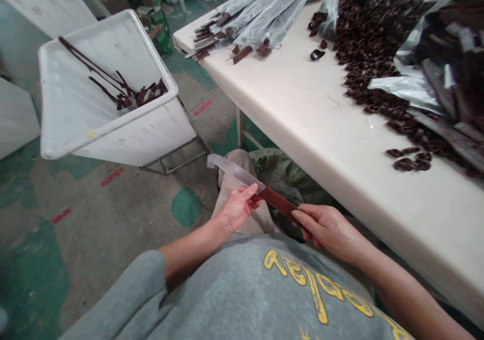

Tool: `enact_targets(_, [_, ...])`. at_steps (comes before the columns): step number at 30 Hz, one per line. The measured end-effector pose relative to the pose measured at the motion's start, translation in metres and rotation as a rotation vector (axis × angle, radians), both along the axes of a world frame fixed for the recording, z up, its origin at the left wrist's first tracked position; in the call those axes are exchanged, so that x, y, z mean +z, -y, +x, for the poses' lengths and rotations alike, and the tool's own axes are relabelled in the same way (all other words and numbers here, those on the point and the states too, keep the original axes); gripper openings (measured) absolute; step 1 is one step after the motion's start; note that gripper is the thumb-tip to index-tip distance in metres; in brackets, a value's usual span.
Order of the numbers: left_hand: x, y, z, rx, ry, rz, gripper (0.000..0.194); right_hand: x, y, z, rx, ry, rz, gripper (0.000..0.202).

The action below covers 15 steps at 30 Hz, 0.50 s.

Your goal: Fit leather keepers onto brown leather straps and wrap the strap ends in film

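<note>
My left hand [236, 209] pinches the clear plastic sleeve [234, 171] that covers a brown strap [278, 202]. The sleeve sticks out to the upper left, above my lap. My right hand [327, 227] grips the bare brown end of the same strap, close to my stomach. The strap runs slanted between both hands, below the front edge of the white table [302, 123].
A white bin [75, 113] on a metal frame stands to the left, holding brown straps [130, 94]. On the table lie sleeved straps [257, 20] at the back, a big pile of small brown loops [370, 43] and plastic bags [412, 83] at right.
</note>
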<state>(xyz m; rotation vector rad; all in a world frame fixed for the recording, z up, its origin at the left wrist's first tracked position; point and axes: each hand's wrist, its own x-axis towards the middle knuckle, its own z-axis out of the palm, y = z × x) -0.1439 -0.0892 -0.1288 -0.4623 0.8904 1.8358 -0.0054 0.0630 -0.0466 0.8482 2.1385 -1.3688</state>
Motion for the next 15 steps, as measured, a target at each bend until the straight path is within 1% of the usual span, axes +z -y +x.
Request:
enact_targets(2, [0.002,-0.004,0.014,-0.109,0.018,0.044,0.031,-0.005,0.006,-0.009,-0.015,-0.046,0.0,0.041])
enact_targets(4, [0.004,-0.007,0.022,-0.168,0.017,0.063,0.033,-0.008,0.01,-0.015,-0.026,-0.084,-0.033,0.04])
enact_targets(5, [0.006,-0.007,0.022,-0.167,0.012,0.062,0.033,-0.008,0.01,-0.014,-0.017,-0.094,-0.052,0.039])
enact_targets(7, [0.007,-0.005,0.017,-0.119,0.007,0.046,0.033,-0.005,0.008,-0.006,0.012,-0.084,-0.072,0.038])
enact_targets(10, [0.006,-0.001,0.009,-0.067,0.009,0.016,0.032,0.002,0.005,0.014,0.029,-0.022,-0.026,0.039])
enact_targets(12, [0.006,-0.001,0.01,-0.101,0.012,0.019,0.033,0.004,0.008,0.021,0.035,-0.009,0.03,0.041])
enact_targets(15, [0.007,-0.004,0.022,-0.22,0.017,0.054,0.037,-0.001,0.015,0.015,0.047,-0.082,0.09,0.04])
